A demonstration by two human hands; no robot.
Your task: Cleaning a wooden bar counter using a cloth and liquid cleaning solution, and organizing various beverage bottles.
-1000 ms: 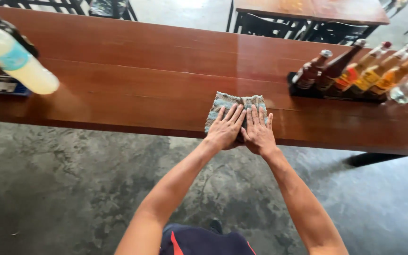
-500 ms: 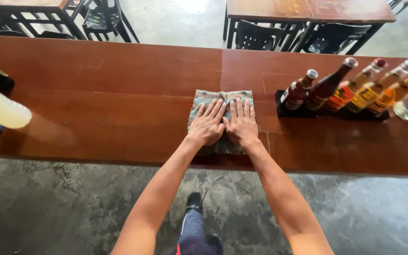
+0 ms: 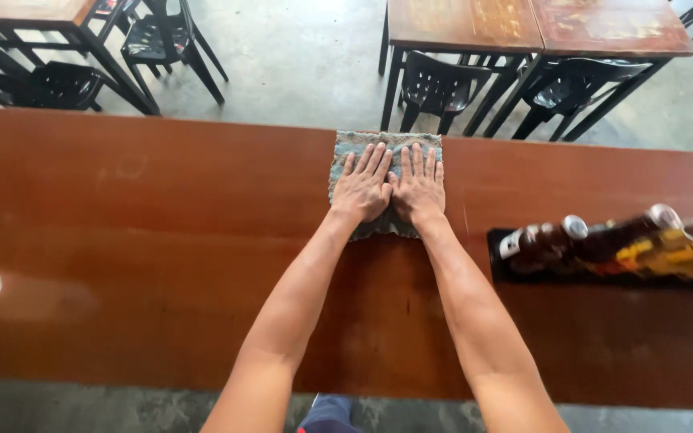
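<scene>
Setting: a bar or casual eatery, seen from the serving side of a long counter. Indicators:

1. A long, polished reddish-brown wooden counter spans the full width of the view.
2. At 3 o'clock, a row of glass bottles with amber and dark contents rests on a black rubber bar mat.
3. At 12 to 1 o'clock, beyond the counter, square wooden dining tables stand with black plastic chairs.
4. At 11 o'clock, further black chairs stand on a grey concrete floor.

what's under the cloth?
The grey cloth lies flat on the wooden counter, left hand and right hand pressed on top. Whatever lies beneath it is covered.
</scene>
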